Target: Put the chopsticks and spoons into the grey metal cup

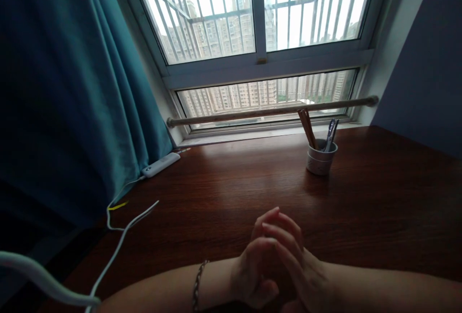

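Observation:
Low in the head view, my left hand (254,269) and my right hand (306,272) meet above the wooden desk (216,183). Their fingertips touch and partly overlap, with a hollow left between the palms. The left fingers are curved, its thumb apart from them, and I see nothing held there. My right fingers stretch toward the left ones, spread and without any object; its thumb is mostly hidden at the bottom edge. A dark braided bracelet (197,286) circles my left wrist.
A white cup (321,159) with chopsticks (306,130) and other utensils stands at the back right. At left lie a white power strip (161,164), a white cable (121,243) and a yellow strip (118,205). Behind are a teal curtain (119,86) and a barred window (260,58).

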The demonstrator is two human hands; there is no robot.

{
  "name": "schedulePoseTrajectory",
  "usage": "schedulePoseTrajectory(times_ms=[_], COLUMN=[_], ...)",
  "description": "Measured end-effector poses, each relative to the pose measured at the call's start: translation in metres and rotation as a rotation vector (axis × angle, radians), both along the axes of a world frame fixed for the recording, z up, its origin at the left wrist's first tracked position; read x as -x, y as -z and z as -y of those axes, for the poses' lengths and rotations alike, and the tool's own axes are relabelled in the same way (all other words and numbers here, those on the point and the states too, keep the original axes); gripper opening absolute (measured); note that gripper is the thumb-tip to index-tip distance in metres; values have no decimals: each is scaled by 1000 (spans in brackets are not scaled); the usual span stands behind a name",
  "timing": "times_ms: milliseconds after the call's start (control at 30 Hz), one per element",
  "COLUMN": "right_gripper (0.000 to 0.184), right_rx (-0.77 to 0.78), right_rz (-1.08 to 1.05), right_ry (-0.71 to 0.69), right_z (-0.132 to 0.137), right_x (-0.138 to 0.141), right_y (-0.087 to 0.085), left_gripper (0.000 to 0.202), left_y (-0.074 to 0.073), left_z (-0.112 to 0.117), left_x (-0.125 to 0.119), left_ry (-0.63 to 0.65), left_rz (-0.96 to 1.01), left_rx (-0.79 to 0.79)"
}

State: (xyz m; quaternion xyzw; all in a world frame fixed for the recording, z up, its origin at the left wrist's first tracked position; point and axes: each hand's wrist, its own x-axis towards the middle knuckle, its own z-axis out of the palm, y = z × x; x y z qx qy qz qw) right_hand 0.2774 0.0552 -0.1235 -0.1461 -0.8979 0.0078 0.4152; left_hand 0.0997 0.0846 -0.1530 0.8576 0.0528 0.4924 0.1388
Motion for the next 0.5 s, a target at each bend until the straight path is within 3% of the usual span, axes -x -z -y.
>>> schedulePoseTrajectory(times_ms=[67, 167, 267, 300, 367, 467, 500], right_gripper=[72, 69, 61, 61, 56, 34, 40], right_rx=[10, 67, 74, 102, 172, 220, 270], right_rz=[45, -37, -48, -3, 109, 186, 196], right_ry=[-86, -130, -151, -140, -130, -179, -158], right_z=[-2, -2, -1, -1, 0, 3, 5], right_x=[0, 0, 2, 2, 4, 6, 7], right_y=[8, 4, -9, -11, -9, 11, 21], left_gripper=[60, 59, 66, 69, 61, 75, 80], left_y=[-2, -6, 8, 18, 45, 81, 89], left_z=[1, 3, 6, 9, 17, 35, 41], left_x=[-1, -7, -13, -14, -13, -7, -7], left_ry=[94, 188, 177, 120, -228, -419, -492], left_rz=[36, 90, 101, 64, -63, -97, -87], left_rx=[83, 183, 269, 293, 303, 363, 381])
